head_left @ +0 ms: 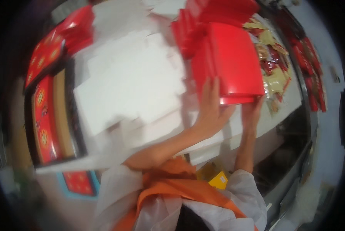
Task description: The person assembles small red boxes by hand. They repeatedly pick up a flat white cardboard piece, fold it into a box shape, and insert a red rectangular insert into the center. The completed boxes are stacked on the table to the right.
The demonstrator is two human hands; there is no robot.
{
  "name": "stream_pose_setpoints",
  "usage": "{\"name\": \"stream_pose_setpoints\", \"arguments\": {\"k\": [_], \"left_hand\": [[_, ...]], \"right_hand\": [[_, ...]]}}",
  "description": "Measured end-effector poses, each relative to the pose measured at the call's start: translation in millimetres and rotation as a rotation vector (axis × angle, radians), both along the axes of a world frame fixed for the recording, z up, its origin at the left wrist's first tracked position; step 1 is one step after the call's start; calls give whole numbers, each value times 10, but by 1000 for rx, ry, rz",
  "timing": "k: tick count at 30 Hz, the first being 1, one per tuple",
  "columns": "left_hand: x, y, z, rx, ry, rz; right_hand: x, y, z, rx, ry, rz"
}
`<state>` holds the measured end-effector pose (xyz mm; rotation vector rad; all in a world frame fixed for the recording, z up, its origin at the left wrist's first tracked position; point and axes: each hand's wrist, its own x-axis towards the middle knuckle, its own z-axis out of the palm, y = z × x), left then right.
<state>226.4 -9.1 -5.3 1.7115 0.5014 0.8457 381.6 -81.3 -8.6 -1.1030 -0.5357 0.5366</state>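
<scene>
A glossy red box point(237, 57) lies at the right half of the table, its near end toward me. My left hand point(214, 106) is closed on its near left corner, the fingers stretched along the left side and the thumb at the near edge. At the near right corner my right hand point(251, 109) grips the same box, its fingertips partly hidden behind the edge. More red boxes point(186, 34) stand stacked just behind and to the left of it. To the left of my hands spreads a pile of flat white pieces point(130, 77), blurred by motion.
Wrapped snack packets point(272, 61) lie right of the red box. A dark-rimmed crate point(75, 115) with red printed packages point(45, 119) stands at the left, red bags point(79, 30) behind it. Below the table's near edge is a yellow box point(218, 179). Red packs point(311, 69) line the far right.
</scene>
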Motion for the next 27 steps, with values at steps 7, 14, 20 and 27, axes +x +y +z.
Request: {"name": "stream_pose_setpoints", "arguments": {"k": [7,14,20,27], "left_hand": [[-1430,405,51,413,301,375],[-3038,946,-449,-189,472,942],[-2787,928,-528,24,587,890],[-2706,1004,-641,173,747,949]], "right_hand": [[-491,-424,100,54,-780,-674],[-1698,757,-59,-347,-1416,407],[-1862,1183,-396,-647,-1740,553],[-1926,1193,-435,-701,-1766,522]]}}
